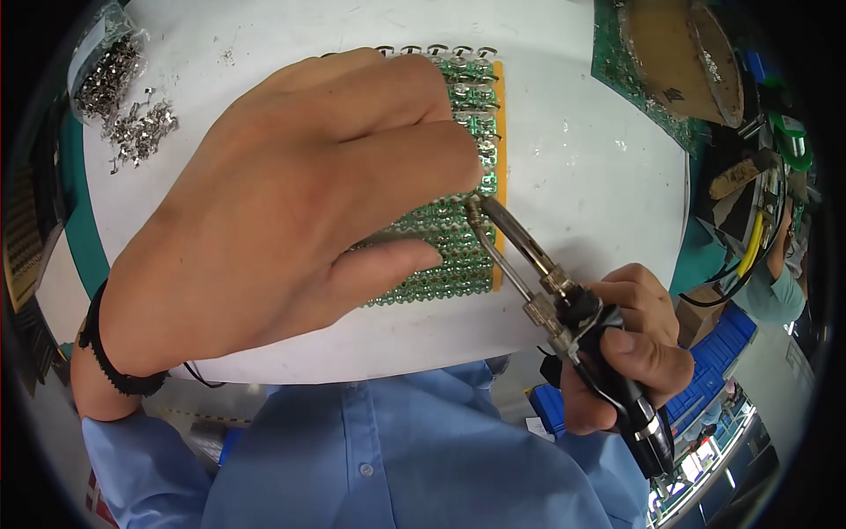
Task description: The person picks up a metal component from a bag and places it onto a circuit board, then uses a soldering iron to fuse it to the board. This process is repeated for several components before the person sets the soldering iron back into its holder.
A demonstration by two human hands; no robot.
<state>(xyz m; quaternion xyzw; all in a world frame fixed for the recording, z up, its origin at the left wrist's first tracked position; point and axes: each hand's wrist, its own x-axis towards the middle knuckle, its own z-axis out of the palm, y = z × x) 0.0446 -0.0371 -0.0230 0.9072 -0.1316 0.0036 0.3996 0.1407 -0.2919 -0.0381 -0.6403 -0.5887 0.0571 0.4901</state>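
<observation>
My right hand (639, 353) is wrapped around the black handle of a soldering iron (608, 353) with a thin metal feed tube (500, 251) alongside its barrel. The iron's tip points up and left, at the right part of a panel of small green circuit boards (449, 264) set in tight rows. My left hand (326, 176) reaches over the panel with its fingers curled down, the index fingertip close beside the iron's tip. Its thumb lies lower, apart from the index finger. Whatever the left fingers press or hold is hidden beneath them. Several small metal clips (436, 51) stand along the panel's far edge.
The panel has a yellow edge strip (500, 159) and lies on a white work surface (599, 203). A clear bag of small metal parts (106, 79) spills a loose pile (141, 128) at the far left. At right are a brown container (687, 62), a yellow cable (752, 242) and another person's sleeve (775, 295).
</observation>
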